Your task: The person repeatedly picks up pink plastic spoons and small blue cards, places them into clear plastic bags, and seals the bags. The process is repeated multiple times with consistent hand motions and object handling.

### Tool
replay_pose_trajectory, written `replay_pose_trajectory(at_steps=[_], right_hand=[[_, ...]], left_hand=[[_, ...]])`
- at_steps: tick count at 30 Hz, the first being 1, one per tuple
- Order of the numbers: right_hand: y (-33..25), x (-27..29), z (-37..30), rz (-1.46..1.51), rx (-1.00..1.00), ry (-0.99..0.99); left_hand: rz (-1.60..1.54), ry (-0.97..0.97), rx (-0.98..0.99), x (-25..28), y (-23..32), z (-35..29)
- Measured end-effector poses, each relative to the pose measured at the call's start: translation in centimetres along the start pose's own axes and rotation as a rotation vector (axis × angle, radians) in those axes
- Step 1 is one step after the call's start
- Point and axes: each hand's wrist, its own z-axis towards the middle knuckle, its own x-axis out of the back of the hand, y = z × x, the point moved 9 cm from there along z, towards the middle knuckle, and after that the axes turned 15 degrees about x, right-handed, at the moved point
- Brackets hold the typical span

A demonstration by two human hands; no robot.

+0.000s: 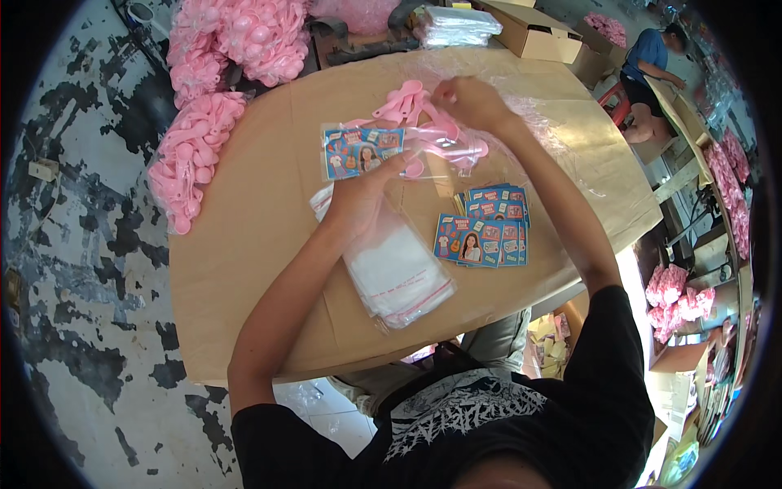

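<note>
My left hand (364, 196) is closed on a clear plastic bag (432, 167) with a blue printed card (363, 153) in its left end; pink spoons show at or through the clear end. Just beyond it lies a small heap of pink plastic spoons (405, 102). My right hand (474, 104) is at the right side of this heap, fingers curled in; what they pinch, if anything, I cannot make out. Below my left hand lies a stack of clear resealable bags (399, 273). To its right, blue printed cards (489, 232) rest in overlapping piles.
Brown paper covers the round-edged table (244, 269). Large bags of pink spoons (244, 37) stand at the far left, another bag (195, 151) at the left edge. Plastic-wrapped packs (456, 26) and a cardboard box (533, 33) sit at the back. Another person (646, 65) sits far right.
</note>
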Motion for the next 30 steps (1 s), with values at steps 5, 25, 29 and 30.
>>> replay_pose_trajectory(at_steps=[5,25,29,30], right_hand=[[1.8,-3.6,2.1,-0.091,0.013,-0.008],[1.4,5.6,-12.5,0.872,-0.055,0.41],[-1.5,4.4,-11.8,1.023,-0.13,0.363],[-2.2,3.7,-11.7,1.028,-0.136,0.365]], left_hand=[[0.034,0.023,0.073,-0.1,-0.9,-0.1],[-0.101,-0.041,0.021,1.0,0.1,0.8],[-0.026,-0.077,0.031,0.7,-0.4,1.0],[-0.023,-0.076,0.038,0.7,-0.5,0.9]])
